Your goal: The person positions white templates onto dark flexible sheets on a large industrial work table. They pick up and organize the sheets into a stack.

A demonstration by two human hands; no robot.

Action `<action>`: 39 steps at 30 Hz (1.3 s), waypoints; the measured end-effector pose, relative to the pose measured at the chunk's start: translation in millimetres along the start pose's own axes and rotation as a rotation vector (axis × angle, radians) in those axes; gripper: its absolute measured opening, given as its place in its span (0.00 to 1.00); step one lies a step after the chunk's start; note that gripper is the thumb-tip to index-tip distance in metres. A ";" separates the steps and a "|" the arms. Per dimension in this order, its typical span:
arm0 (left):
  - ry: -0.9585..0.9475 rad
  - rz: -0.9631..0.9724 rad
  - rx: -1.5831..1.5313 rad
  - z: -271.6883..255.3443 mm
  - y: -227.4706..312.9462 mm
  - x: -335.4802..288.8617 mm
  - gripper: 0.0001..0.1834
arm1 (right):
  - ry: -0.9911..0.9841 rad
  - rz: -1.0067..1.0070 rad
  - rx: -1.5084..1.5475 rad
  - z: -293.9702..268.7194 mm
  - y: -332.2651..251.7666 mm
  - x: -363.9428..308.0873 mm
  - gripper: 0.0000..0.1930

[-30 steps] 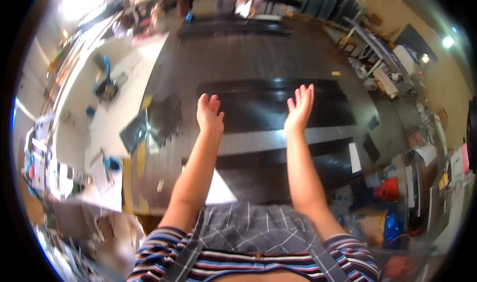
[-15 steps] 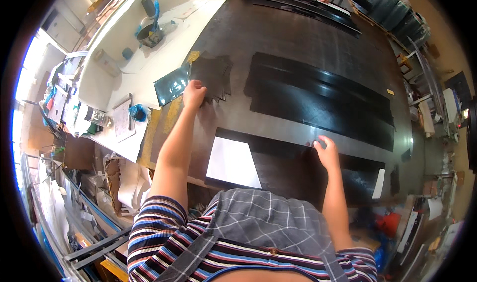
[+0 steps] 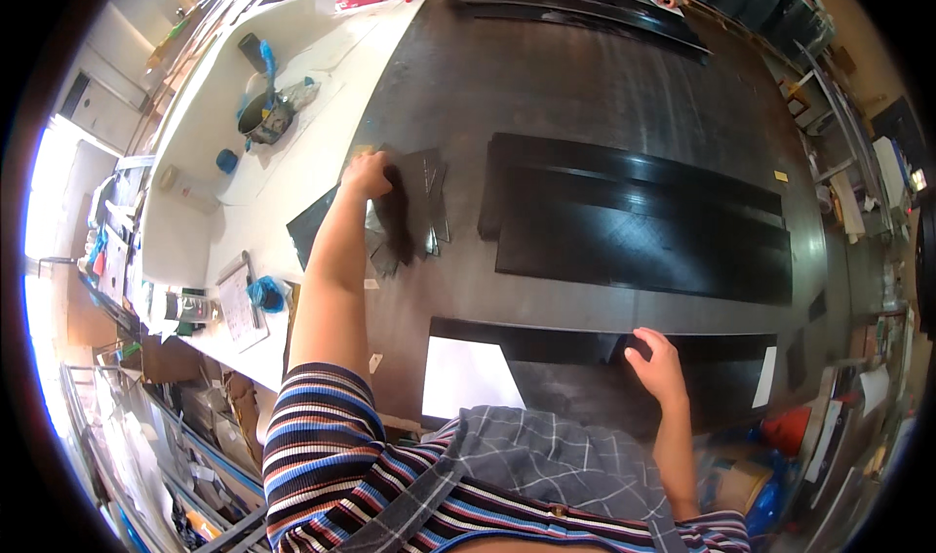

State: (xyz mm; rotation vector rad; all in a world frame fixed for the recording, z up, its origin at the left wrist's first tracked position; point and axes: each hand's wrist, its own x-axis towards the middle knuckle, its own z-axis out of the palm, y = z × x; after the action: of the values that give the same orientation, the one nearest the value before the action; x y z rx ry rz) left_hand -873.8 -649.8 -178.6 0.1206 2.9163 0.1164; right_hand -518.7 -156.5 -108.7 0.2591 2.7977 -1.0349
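Faint marks on the paper sheet at left (image 3: 241,309), too small to read, no legible lettering

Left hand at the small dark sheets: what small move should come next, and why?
Probably the left hand should pinch one sheet by its edge: its fingers are at the dark sheets, which overlap unevenly, so separating one seems sensible. The right hand, thumb and fingers apart, is near the far edge of the nearest black panel. Whether the left hand grips anything is unclear.
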 end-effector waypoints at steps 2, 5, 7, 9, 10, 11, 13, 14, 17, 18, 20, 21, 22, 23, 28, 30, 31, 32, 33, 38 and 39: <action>-0.018 0.006 0.096 -6.7 8.6 -1.3 0.30 | 0.000 0.001 -0.015 -0.3 -6.9 2.0 0.19; -0.134 0.052 0.092 -22.0 7.1 3.7 0.30 | 0.017 -0.061 -0.023 1.4 -21.6 15.6 0.19; -0.120 0.087 0.137 -31.2 12.0 2.3 0.27 | 0.008 -0.070 0.013 4.7 -30.1 25.8 0.19; -0.067 0.137 0.163 -30.0 5.0 -2.7 0.23 | -0.013 -0.107 0.036 6.8 -40.3 38.3 0.19; -0.179 0.167 0.013 -36.8 -5.1 -3.3 0.20 | -0.027 -0.137 0.050 9.8 -45.3 45.8 0.19; -0.116 0.270 -0.081 -36.6 -22.7 -9.9 0.19 | -0.048 -0.161 0.029 10.4 -58.8 51.9 0.19; -0.131 0.322 -0.182 -70.9 1.5 -38.4 0.15 | -0.015 -0.232 0.004 17.8 -68.0 59.9 0.17; -0.113 0.310 -0.305 -95.2 19.7 -65.8 0.14 | 0.021 -0.296 0.024 25.8 -73.5 65.0 0.18; -0.283 0.278 -0.883 -115.8 73.0 -111.3 0.16 | 0.163 -0.500 -0.041 40.4 -102.3 80.0 0.35; -0.314 0.276 -1.135 -113.3 83.8 -124.4 0.17 | 0.195 -0.537 -0.122 48.8 -112.6 83.8 0.39; -0.382 0.140 -1.190 -99.0 106.8 -143.6 0.22 | 0.296 -0.633 -0.213 69.1 -118.7 89.5 0.41; -0.356 0.068 -1.173 -95.6 122.8 -155.2 0.24 | 0.314 -0.636 -0.250 73.8 -119.2 91.6 0.40; -0.435 0.005 -1.287 -83.3 131.4 -156.5 0.24 | 0.331 -0.638 -0.289 76.8 -118.8 94.9 0.39; -0.504 -0.069 -1.363 -79.9 143.6 -160.4 0.24 | 0.348 -0.635 -0.328 76.8 -115.3 97.9 0.38; -0.730 -0.201 -1.731 -12.6 147.1 -150.7 0.22 | 0.400 -0.498 0.088 63.6 -72.0 119.4 0.11; -0.718 -0.249 -1.851 7.8 146.5 -143.6 0.24 | 0.321 -0.191 0.143 58.9 -49.0 132.7 0.13; -0.526 -0.327 -1.677 18.6 151.4 -144.0 0.25 | 0.191 -0.035 0.324 55.1 -33.7 140.4 0.13; -0.499 -0.321 -1.648 25.9 156.6 -145.0 0.25 | 0.056 0.133 0.500 49.5 -24.6 144.8 0.12; -0.472 -0.313 -1.618 30.3 162.2 -146.4 0.24 | -0.017 0.186 0.540 46.4 -10.5 151.3 0.13; -0.411 -0.320 -1.553 40.3 188.3 -143.2 0.21 | -0.174 0.240 0.392 43.9 24.6 170.0 0.13; -0.449 -0.299 -1.684 42.1 187.1 -138.3 0.17 | -0.096 0.083 0.285 47.6 31.3 174.1 0.12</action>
State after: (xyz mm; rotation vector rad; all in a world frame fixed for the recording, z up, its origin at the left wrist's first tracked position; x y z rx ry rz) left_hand -716.4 -473.4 -173.4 -0.4694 1.5492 1.9475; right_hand -678.0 -145.2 -198.4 0.3446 2.5272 -1.3844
